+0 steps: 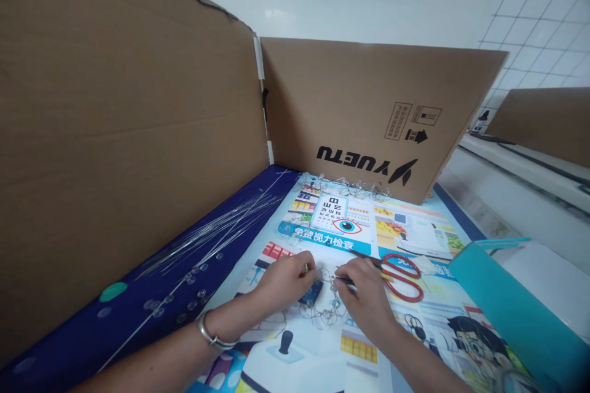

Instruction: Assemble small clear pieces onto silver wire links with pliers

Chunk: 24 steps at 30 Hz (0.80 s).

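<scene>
The ring (pixel 325 316) of clear beads and thin wire lies between the two hands, on the printed sheet (pixel 318 359) over the table (pixel 92 331), well in from the left edge and well short of the cardboard (pixel 378 98) at the far one. It ought to weigh next to nothing; the beads look hard and slick, likely to roll, while the wire seems springy and easy to kink. I'd take it by the wire between two beads, gently. The left hand (pixel 289 276) has its fingers curled nearly together at the ring's upper left, by a small dark blue thing (pixel 311 295); whether they pinch wire, I can't tell. The right hand (pixel 364 285) has its fingers closed round a dark tool (pixel 345 280), its tip beside the ring, with red-handled scissors (pixel 382 262) just past it
</scene>
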### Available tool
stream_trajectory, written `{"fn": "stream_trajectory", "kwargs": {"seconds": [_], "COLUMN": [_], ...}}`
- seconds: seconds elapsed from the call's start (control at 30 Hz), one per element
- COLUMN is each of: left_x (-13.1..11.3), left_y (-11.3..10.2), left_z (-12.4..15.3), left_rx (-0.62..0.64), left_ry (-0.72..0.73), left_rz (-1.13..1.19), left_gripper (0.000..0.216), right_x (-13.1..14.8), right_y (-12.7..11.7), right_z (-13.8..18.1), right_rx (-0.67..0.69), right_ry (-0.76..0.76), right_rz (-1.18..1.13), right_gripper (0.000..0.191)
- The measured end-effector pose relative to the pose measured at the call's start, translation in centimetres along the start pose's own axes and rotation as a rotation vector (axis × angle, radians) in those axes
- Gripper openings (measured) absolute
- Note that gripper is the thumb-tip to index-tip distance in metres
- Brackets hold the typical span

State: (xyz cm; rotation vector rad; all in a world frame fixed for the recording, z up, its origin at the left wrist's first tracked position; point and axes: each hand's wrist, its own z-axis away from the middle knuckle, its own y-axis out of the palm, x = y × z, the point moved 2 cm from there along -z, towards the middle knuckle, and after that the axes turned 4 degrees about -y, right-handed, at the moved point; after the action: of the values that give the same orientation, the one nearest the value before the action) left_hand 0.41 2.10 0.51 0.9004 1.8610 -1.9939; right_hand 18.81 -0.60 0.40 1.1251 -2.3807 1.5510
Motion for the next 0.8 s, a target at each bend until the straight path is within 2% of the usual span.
{"fn": "stream_trajectory", "kwargs": {"seconds": [0.8], "left_x": [-0.36], "left_y": [-0.46], "left_z": [0.31], "left_rx": [0.006], "left_ry": [0.035], "left_rz": [-0.081], "left_gripper": [0.023], "right_x": [0.44], "right_y": [-0.58], "right_z": [0.15], "right_rx": [-0.082], "right_ry": [-0.060], "right_rz": [-0.103], "right_gripper": [0.008]}}
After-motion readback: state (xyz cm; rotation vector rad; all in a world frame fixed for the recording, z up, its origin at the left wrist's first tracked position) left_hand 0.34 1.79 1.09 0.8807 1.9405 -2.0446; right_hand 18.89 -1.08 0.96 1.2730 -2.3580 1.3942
